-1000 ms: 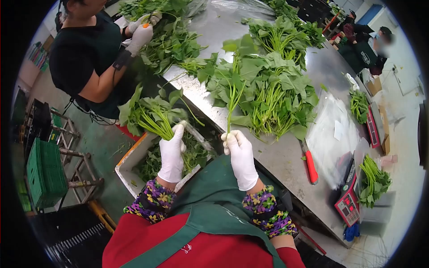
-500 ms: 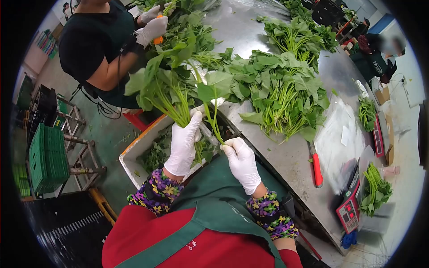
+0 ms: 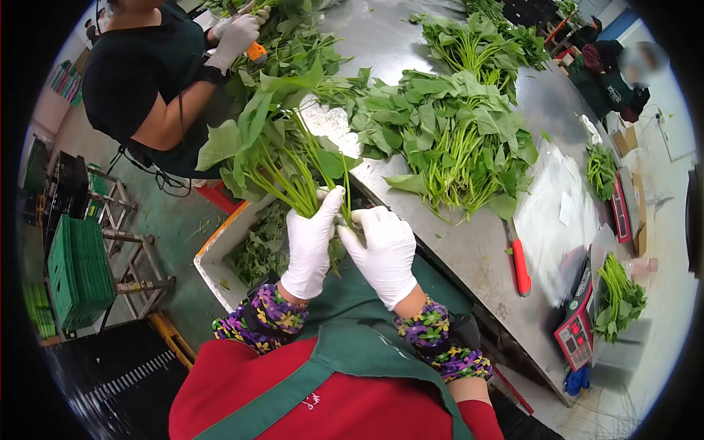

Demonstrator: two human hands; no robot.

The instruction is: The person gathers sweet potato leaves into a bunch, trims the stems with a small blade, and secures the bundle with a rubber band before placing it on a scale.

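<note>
My left hand [image 3: 312, 246], in a white glove, is closed around the stems of a bunch of leafy greens [image 3: 286, 165], leaves pointing up and away from me. My right hand [image 3: 383, 253], gloved alike, pinches the lower end of a green stem [image 3: 347, 192] just beside the left fingers. The two hands are almost touching, and the right fingertips are partly hidden. Below them a white foam box [image 3: 213, 258] holds loose leaves. To the right, a large pile of the same greens [image 3: 458, 147] lies on the metal table [image 3: 469, 253].
A red-handled knife [image 3: 521, 268], clear plastic bags [image 3: 554, 213] and a red scale [image 3: 576, 337] lie on the table at right. A co-worker [image 3: 139, 81] in black handles greens at upper left. Green crates [image 3: 81, 271] are stacked at left; another person [image 3: 605, 84] stands far right.
My right hand has moved left and up toward my left hand, bringing the single stem against the bunch. The co-worker's hands have shifted slightly left.
</note>
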